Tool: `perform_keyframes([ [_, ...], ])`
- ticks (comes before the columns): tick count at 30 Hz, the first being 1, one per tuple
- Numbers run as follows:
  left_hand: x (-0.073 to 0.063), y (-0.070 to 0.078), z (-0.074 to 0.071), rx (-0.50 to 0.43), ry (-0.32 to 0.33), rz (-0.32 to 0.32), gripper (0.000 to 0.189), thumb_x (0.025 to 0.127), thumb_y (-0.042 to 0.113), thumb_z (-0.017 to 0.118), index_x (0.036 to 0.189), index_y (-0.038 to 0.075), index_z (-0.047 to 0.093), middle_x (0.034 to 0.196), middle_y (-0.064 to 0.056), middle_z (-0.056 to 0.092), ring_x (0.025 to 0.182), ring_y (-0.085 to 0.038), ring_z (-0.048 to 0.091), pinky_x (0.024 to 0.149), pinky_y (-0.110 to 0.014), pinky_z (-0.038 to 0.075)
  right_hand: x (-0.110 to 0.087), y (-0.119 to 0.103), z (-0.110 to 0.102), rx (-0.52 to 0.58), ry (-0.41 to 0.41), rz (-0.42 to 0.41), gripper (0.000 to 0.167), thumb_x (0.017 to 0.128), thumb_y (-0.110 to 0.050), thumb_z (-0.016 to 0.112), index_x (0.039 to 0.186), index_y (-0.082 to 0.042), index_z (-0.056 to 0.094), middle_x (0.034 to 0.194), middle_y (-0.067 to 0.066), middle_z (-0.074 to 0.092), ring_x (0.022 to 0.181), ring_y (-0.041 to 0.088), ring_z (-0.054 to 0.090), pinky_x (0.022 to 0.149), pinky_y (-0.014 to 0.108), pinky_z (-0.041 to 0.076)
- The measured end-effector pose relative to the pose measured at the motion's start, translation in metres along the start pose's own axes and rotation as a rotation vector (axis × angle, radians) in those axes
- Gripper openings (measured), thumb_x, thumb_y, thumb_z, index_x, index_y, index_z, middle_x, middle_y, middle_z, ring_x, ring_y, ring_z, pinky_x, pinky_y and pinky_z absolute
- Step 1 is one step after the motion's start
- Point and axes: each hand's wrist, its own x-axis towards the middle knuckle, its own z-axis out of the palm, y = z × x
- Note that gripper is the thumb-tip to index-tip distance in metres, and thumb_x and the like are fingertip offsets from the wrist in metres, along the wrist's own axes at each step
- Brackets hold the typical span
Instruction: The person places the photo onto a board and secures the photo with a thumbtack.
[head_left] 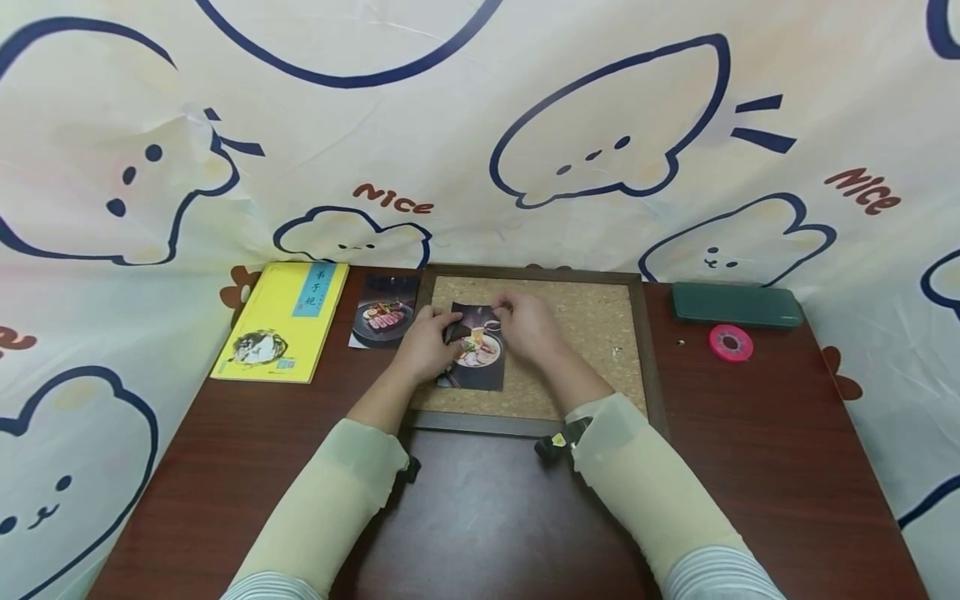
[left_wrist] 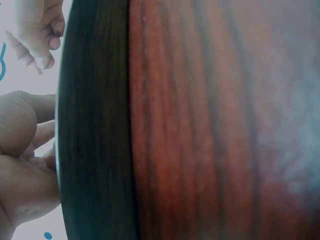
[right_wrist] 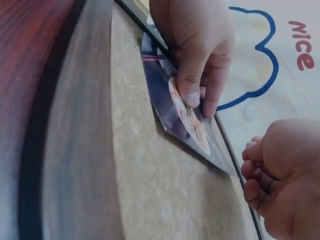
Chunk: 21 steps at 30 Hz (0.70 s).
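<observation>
A photo of a bowl of food (head_left: 480, 367) lies upright on the left part of a framed corkboard (head_left: 577, 333). My left hand (head_left: 427, 346) holds its left edge, the thumb on the printed face. In the right wrist view the near edge of the photo (right_wrist: 165, 107) stands slightly off the cork. At its top right corner my right hand (head_left: 528, 329) pinches with thumb and forefinger, seemingly at a tiny pushpin; the fingertips mostly hide it. Small shiny pins (head_left: 617, 351) sit on the right of the cork.
Left of the board lies another food photo (head_left: 384, 312), then a yellow book (head_left: 281, 325). To the right are a dark green case (head_left: 737, 305), a pink ring-shaped roll (head_left: 731, 342) and a tiny metallic bit (head_left: 680, 342). A patterned curtain (head_left: 465, 150) rises behind the brown table (head_left: 480, 517).
</observation>
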Motion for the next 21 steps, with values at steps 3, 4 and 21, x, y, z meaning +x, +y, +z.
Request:
perform_keyframes([
  [3, 0.000, -0.001, 0.000, -0.003, 0.004, 0.004, 0.058, 0.096, 0.026, 0.072, 0.149, 0.009, 0.056, 0.143, -0.016, 0.046, 0.128, -0.035, 0.052, 0.106, -0.050, 0.043, 0.004, -0.004, 0.002, -0.009, -0.014, -0.005, 0.015, 0.103, -0.011, 0.061, 0.110, -0.011, 0.073, 0.107, 0.005, 0.074, 0.100, 0.024, 0.068, 0.090, 0.043, 0.054],
  [4, 0.000, -0.001, 0.000, -0.003, 0.005, 0.004, 0.058, 0.096, 0.026, 0.072, 0.149, 0.009, 0.057, 0.143, -0.016, 0.046, 0.127, -0.035, 0.053, 0.106, -0.050, 0.044, 0.006, -0.005, 0.002, -0.011, -0.019, -0.005, 0.015, 0.103, -0.011, 0.061, 0.110, -0.011, 0.074, 0.107, 0.006, 0.074, 0.100, 0.024, 0.068, 0.091, 0.043, 0.054],
  [21, -0.001, 0.000, -0.003, -0.026, -0.003, -0.008, 0.060, 0.095, 0.027, 0.074, 0.149, 0.010, 0.056, 0.141, -0.015, 0.045, 0.122, -0.033, 0.053, 0.104, -0.049, 0.044, 0.028, -0.005, 0.012, -0.084, -0.150, 0.003, 0.018, 0.105, -0.012, 0.056, 0.107, -0.014, 0.074, 0.105, 0.002, 0.073, 0.101, 0.021, 0.067, 0.092, 0.042, 0.053],
])
